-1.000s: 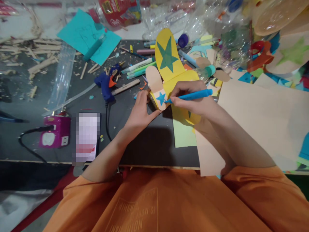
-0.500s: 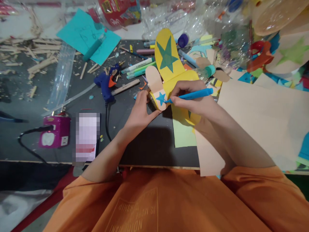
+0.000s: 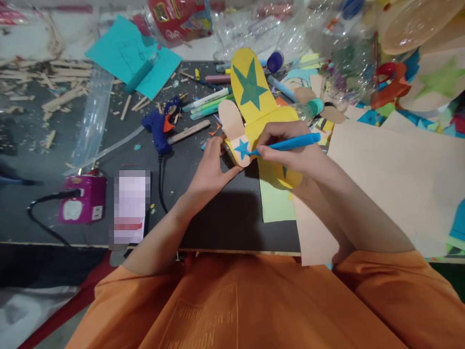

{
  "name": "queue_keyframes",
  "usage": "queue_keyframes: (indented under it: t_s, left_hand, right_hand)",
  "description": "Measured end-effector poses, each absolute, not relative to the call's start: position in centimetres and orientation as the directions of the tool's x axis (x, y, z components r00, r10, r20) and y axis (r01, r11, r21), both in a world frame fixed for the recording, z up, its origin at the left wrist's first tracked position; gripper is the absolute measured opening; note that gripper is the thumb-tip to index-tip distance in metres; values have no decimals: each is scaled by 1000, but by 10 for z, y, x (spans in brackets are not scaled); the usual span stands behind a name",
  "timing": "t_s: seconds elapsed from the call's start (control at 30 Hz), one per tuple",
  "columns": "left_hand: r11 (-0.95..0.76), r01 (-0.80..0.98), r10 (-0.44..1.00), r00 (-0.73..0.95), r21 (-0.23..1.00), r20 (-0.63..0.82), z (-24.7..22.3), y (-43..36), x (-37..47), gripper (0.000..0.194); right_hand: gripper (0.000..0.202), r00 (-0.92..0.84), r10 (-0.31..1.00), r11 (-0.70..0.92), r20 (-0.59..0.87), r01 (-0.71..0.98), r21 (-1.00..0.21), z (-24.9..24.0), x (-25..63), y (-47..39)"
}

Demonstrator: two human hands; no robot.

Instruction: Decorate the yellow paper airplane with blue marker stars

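A yellow paper craft (image 3: 271,118) with a raised wing bearing a green star (image 3: 250,86) sits on the dark table (image 3: 225,213). A beige rounded flap (image 3: 232,123) at its left end carries a small blue star (image 3: 241,149). My left hand (image 3: 210,167) presses against the craft's left end beside that flap. My right hand (image 3: 290,150) grips a blue marker (image 3: 290,143), its tip touching the blue star. The craft's lower yellow wing (image 3: 286,177) is partly hidden under my right hand.
A blue glue gun (image 3: 159,127) lies left of the craft, its cord running to a purple power strip (image 3: 82,198). Markers (image 3: 207,101), wood splinters (image 3: 54,87), a teal sheet (image 3: 132,53), clear plastic bottles (image 3: 290,29) and a large beige paper (image 3: 392,179) crowd the table.
The craft's raised yellow wing has tilted slightly to the left. Both hands and the marker stay almost where they were.
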State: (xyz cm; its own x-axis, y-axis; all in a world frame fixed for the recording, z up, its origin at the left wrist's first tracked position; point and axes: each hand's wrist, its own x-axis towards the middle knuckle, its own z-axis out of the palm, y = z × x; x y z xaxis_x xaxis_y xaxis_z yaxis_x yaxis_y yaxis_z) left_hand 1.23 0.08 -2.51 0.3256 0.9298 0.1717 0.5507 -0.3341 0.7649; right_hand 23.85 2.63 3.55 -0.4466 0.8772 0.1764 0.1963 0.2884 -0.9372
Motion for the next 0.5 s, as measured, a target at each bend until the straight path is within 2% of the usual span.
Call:
queue_keyframes:
  t_s: [0.13,0.27,0.5]
  left_hand:
    - [-327,529,930,328,783,167,-24,1,11,63]
    - [-305,533,937,317,790,148,-23,1,11,63]
    - [-302,531,936,325,792,139,-24,1,11,64]
  right_hand:
    - [21,-433,884,280,175,192,-941,33,237,26]
    - [24,-453,875,292,169,218,-931,33,238,27]
    - [26,-417,883,303,215,158,-940,34,238,29]
